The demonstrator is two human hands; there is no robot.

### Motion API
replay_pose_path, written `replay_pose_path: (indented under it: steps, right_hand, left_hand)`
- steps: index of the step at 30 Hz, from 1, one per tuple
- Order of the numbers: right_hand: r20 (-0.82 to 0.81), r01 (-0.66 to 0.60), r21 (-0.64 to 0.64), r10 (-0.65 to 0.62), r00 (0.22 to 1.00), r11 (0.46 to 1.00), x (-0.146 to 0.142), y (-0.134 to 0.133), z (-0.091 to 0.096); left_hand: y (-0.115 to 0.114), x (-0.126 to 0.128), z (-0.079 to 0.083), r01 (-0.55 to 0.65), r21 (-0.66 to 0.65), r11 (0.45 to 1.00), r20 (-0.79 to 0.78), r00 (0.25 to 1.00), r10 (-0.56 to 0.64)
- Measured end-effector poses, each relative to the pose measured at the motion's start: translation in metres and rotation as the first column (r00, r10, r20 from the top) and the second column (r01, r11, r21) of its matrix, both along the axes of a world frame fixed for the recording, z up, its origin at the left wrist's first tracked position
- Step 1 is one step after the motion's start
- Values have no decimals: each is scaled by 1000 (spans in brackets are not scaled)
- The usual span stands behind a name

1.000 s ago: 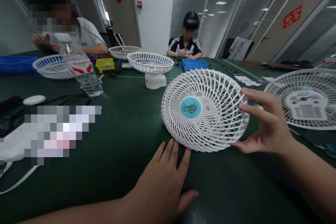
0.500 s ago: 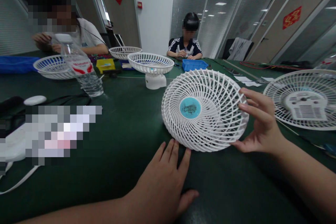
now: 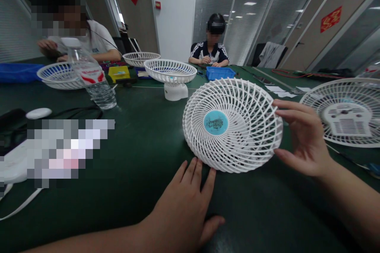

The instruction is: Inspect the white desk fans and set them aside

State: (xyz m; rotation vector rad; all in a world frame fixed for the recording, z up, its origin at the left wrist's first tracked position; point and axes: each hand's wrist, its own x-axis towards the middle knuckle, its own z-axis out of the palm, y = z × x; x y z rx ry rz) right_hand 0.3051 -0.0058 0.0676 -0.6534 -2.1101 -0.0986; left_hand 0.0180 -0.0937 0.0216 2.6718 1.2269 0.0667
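A round white fan grille (image 3: 237, 142) with swirling ribs and a turquoise centre badge leans tilted toward me above the green table. My left hand (image 3: 190, 197) lies flat on the tabletop, fingers spread, its fingertips at the grille's lower left edge. On the other side, my right hand (image 3: 307, 138) has its fingers on the upper right rim and its thumb at the rim lower down. Behind that hand, another white grille with a motor-shaped middle (image 3: 347, 120) rests on the table. What props the first grille from behind is hidden.
A fan head on a white base (image 3: 175, 91) stands behind the grille. A water bottle (image 3: 96, 83) is at left, near a white device (image 3: 14, 162) with a strap. Blue bins (image 3: 220, 73), a yellow box (image 3: 119, 73) and two other people sit farther back.
My right hand has shifted slightly right, and its thumb has moved up along the rim. The grille has turned very slightly. My left hand has stayed in place.
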Motion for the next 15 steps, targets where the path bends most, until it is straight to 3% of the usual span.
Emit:
replay_pose_path:
  steps: [6,15]
  right_hand:
    - [27,-12,82,10,1000,997,-2,1,4]
    - [54,23,107,-29,998,994,1,2,4]
  left_hand:
    - [0,-1,-1,-6,18,1000,6,1000,6]
    - [-1,-2,-4,-6,11,1000,11,1000,6]
